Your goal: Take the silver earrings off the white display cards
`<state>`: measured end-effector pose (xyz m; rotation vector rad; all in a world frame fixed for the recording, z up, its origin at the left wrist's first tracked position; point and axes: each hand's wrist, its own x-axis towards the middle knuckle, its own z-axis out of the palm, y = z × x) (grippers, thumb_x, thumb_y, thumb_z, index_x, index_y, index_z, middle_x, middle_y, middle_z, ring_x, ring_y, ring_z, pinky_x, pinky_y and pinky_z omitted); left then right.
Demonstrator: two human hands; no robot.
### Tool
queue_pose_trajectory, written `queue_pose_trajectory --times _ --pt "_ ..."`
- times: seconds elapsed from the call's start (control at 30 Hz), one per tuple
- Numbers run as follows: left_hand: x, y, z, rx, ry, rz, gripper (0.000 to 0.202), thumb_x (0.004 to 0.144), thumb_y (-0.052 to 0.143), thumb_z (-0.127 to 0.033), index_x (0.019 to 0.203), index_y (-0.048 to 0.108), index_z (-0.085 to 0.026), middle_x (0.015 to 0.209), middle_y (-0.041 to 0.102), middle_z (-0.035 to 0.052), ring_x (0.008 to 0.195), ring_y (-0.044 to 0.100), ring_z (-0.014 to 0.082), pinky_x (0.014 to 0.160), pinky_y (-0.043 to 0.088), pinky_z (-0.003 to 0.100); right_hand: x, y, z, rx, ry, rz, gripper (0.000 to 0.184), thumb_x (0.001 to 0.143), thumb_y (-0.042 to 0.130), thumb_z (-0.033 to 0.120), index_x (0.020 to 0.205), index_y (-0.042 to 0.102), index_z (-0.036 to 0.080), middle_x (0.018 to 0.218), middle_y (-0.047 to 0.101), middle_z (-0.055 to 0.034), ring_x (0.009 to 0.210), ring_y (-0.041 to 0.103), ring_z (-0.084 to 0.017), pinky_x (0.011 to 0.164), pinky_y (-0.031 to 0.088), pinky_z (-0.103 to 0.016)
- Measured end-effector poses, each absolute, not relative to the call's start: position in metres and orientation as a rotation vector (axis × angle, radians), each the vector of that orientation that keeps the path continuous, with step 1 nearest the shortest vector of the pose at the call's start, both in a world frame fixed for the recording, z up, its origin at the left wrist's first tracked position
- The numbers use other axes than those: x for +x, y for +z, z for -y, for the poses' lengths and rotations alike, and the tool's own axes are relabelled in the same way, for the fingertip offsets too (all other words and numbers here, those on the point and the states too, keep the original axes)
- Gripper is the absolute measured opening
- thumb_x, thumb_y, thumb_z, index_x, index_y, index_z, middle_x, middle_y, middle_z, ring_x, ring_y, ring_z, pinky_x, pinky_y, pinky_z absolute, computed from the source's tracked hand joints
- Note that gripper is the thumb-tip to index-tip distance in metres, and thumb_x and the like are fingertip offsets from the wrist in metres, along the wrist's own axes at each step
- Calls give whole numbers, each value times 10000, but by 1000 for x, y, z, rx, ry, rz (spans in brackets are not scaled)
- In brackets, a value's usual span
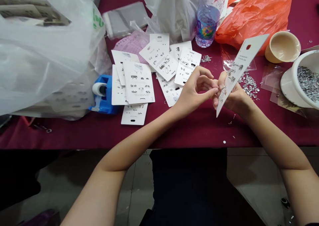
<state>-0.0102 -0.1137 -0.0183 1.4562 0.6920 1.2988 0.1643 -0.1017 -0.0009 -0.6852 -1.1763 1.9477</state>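
My right hand (238,98) grips a white earring card (239,61), holding it tilted up on edge above the table. Several small metal earrings, with hoops near its lower end, are fixed to the card. My left hand (193,90) is closed in a pinch beside the lower part of the card, its thumb tip by the hoops. Whatever sits between those fingertips is too small to make out. Part of my right hand is hidden behind the card. Below it lies a loose pile of small silver earring parts (249,85).
More earring cards (139,83) lie overlapping at centre left, beside a blue tape dispenser (107,96). Plastic bags (50,53) fill the left. A bottle (206,27), an orange bag (256,17), a beige cup (282,46) and a white tub (289,83) of metal pieces stand behind and right.
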Motion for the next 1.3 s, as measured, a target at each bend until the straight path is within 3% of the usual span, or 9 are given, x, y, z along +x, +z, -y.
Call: queue_pose_trajectory --times 0.2,0.53,0.8,1.3 --pt "-8 -26 113 1240 1202 -717 520 763 835 -533 976 474 -225 852 669 -36 766 699 83 735 578 227 164 -4 101 -639 2013 1151 536 679 948 346 861 458 226 754 599 85 592 654 -91 513 613 -207" --pt "-9 -22 113 1203 1161 -714 542 721 871 -518 931 475 -213 832 692 -40 756 713 73 740 573 208 163 -4 100 -597 2081 1080 485 676 939 248 830 481 203 756 605 90 582 622 -56 518 588 -167" --pt "-10 -22 112 1215 1139 -740 569 710 861 -563 931 468 -216 839 705 -37 753 720 81 738 574 221 166 -5 100 -633 2091 1078 533 648 957 294 882 484 217 781 603 92 588 637 -84 482 605 -210" --pt "-15 -17 109 1438 1127 -753 428 815 775 -564 918 586 -194 925 703 21 833 687 105 758 561 234 164 -4 99 -664 2067 1058 545 627 970 285 897 501 218 735 631 82 572 632 -82 523 583 -186"
